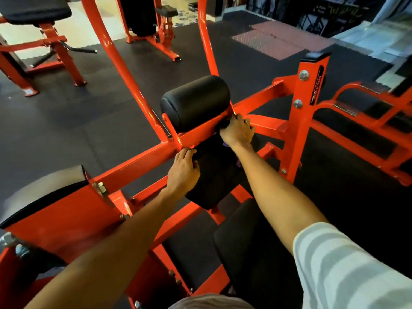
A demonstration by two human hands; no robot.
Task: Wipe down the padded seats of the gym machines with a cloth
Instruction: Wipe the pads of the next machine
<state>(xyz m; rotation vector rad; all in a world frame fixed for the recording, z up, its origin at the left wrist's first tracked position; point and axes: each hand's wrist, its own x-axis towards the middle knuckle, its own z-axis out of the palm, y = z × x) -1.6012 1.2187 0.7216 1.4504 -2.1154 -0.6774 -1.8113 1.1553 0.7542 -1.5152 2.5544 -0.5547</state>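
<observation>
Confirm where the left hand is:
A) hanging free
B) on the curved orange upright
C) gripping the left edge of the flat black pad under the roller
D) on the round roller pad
C: the left hand has its fingers curled round the left edge of the flat black pad, just below the roller pad. The right hand is at that pad's far end, with the purple cloth showing under it.

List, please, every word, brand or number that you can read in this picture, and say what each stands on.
"MILTON", first letter uncertain: runs vertically on the black label on the orange upright post.
Smaller print at that label's lower end: too small to read.
Lettering on the posters at the back wall: blurred, unreadable.
Print on the stickers on the neighbouring machine's arm: blurred, unreadable.
</observation>
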